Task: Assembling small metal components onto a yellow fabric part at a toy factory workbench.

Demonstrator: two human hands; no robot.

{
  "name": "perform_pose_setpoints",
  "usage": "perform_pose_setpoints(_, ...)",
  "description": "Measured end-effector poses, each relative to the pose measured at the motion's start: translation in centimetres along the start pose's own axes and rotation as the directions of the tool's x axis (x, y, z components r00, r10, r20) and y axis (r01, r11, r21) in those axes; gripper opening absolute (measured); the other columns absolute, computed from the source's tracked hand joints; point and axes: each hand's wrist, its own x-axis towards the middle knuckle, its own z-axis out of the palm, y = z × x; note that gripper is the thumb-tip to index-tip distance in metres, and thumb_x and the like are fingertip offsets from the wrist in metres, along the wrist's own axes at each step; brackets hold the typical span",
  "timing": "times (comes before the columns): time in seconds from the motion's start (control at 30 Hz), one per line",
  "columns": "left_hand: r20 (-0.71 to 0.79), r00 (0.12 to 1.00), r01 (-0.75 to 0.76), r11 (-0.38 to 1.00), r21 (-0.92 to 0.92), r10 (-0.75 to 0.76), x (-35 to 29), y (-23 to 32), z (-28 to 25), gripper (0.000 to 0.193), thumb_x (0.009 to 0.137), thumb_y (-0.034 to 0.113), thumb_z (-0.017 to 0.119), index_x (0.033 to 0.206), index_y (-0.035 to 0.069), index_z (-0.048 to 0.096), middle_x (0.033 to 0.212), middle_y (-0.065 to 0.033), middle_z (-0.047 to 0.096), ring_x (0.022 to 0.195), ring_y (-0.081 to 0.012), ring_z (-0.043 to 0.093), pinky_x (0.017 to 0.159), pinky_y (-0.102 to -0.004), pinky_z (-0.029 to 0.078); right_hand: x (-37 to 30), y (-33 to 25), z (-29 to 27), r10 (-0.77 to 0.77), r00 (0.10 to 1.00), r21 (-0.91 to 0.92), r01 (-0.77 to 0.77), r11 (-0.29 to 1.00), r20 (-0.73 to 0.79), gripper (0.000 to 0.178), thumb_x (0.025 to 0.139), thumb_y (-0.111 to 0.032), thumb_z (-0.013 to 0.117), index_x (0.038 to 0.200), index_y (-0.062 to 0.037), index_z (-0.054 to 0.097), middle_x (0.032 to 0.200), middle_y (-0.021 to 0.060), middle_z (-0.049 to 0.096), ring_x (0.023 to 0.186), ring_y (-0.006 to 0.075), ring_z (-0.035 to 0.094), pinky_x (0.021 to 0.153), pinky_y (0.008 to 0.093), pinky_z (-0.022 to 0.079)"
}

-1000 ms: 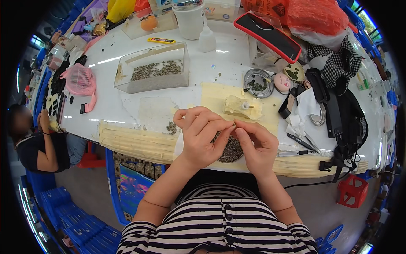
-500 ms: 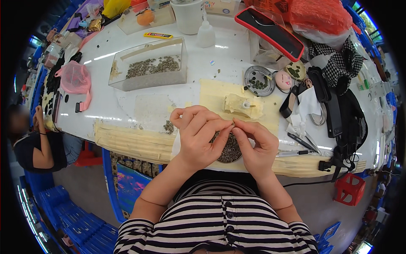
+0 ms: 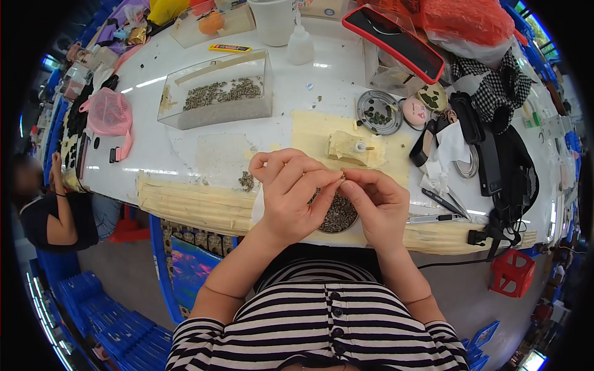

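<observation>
My left hand [image 3: 289, 195] and my right hand [image 3: 378, 201] meet fingertip to fingertip above a round dish of small grey-brown metal-looking pieces [image 3: 339, 215]. Both hands pinch at the same spot, thumb against forefinger. Whatever sits between the tips is too small to name. Just beyond the fingers stands a tape-wrapped block [image 3: 349, 150] with a short peg on it, resting on a yellowish paper sheet [image 3: 309, 133]. A little pile of the same small pieces [image 3: 246, 180] lies left of my left hand.
A clear tray [image 3: 216, 111] holds more small pieces. Right of the block are a round dish of dark green bits [image 3: 378, 112], tweezers [image 3: 455, 204] and black straps [image 3: 489, 167]. A red-cased phone [image 3: 396, 44] leans at the back. Another person [image 3: 59, 216] sits at far left.
My hands stay pinched together over the dish, with only a slight shift of the fingers. The view has moved a little; nothing else has visibly changed.
</observation>
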Motion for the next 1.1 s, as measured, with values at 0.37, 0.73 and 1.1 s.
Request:
perform_pose_setpoints(0.37, -0.007, 1.0, -0.029, 0.999, 0.02, 0.029, -0.1, -0.1, 0.1, 0.021, 0.071, 0.011, 0.08, 0.09, 0.017, 0.072, 0.086, 0.0052, 0.062, 0.09, -0.0186, 0.056, 0.086, -0.0411, 0.026, 0.2, 0.0, -0.1, 0.056, 0.998, 0.147, -0.061, 0.987, 0.037, 0.021, 0.088, 0.004, 0.071, 0.109, 0.0058, 0.067, 0.099, 0.0089, 0.071, 0.089, 0.012, 0.068, 0.082, 0.0237, 0.054)
perform_pose_setpoints(0.73, 0.042, 0.998, 0.048, 0.998, 0.041, -0.05, -0.1, -0.1, 0.1, 0.017, 0.07, 0.01, 0.079, 0.084, 0.015, 0.071, 0.084, 0.004, 0.062, 0.09, -0.0198, 0.056, 0.087, -0.0417, 0.026, 0.7, 0.1, 0.6, -0.493, 0.863, -0.52, 0.471, 0.712, 0.107, 0.023, 0.079, 0.007, 0.075, 0.101, 0.0003, 0.073, 0.09, 0.0123, 0.071, 0.074, 0.018, 0.068, 0.064, 0.0253, 0.053)
perform_pose_setpoints(1.1, 0.036, 0.996, 0.084, 0.996, -0.004, -0.084, 0.2, -0.3, -0.1, 0.016, 0.07, 0.008, 0.078, 0.082, 0.014, 0.069, 0.082, 0.0024, 0.061, 0.088, -0.0198, 0.055, 0.086, -0.0404, 0.026, 0.8, 0.3, 1.2, -0.592, 0.793, -0.606, 0.544, 0.58, 0.145, 0.026, 0.078, 0.005, 0.076, 0.104, 0.0022, 0.073, 0.084, 0.0132, 0.071, 0.065, 0.0204, 0.066, 0.057, 0.0271, 0.052)
